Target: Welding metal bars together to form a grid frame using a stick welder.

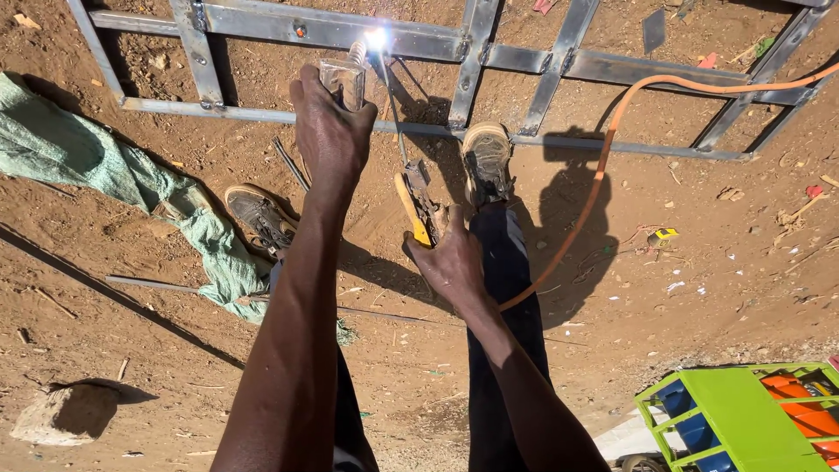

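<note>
**A:** Report the state of each grip.

**B:** My left hand (330, 131) is clenched around a small metal block (343, 81), pressed against the steel frame (332, 33) that lies on the dirt ground (699, 245). My knuckles cover most of the block, so its full shape cannot be determined. My right hand (453, 262) is clenched around the electrode holder (418, 205), which has a yellow handle. The palm side of this grip faces away from the camera; finger placement is not visible.

**A:** Position of the welding rod?

**B:** The rod (395, 114) runs from the holder up to the frame's wide crossbar. Its tip is lost in the bright arc flash (377, 39), just beside the block. The glare washes out the joint itself.

**A:** Cable routing?

**B:** The orange cable (603, 166) passes from behind my right wrist, over the frame's near rail, and exits at the right edge of the view. Its junction with the holder is hidden by my hand.

**A:** Footing?

**B:** My right shoe (486, 162) rests with its toe on the frame's near rail. My left shoe (260, 217) stands on the ground, partly covered by my forearm.

**A:** Other items?

**B:** A green cloth (96, 162) lies to the left. A green crate (743, 415) is cut off at the lower right corner; its contents are unclear. The frame's far side is cropped at the top.
</note>
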